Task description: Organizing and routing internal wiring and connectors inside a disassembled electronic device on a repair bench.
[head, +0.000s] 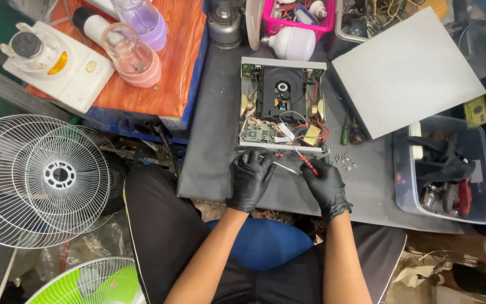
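Observation:
An opened disc player (282, 106) lies on the dark bench, its black disc tray, green circuit board and coloured wires exposed. My left hand (250, 178), in a black glove, rests at the player's near edge and touches a thin silver tool (284, 167). My right hand (325, 186), also gloved, grips a red-handled screwdriver (308, 164) with its tip at the player's front edge. Several small screws (345, 161) lie just right of my right hand.
The player's grey lid (406, 70) lies to the right, two screwdrivers (350, 133) beside it. A clear bin of tools (448, 171) sits at the right, a pink basket (299, 17) and white bulb behind. Blender parts are on the orange table (170, 73); fan grilles (40, 180) on the left.

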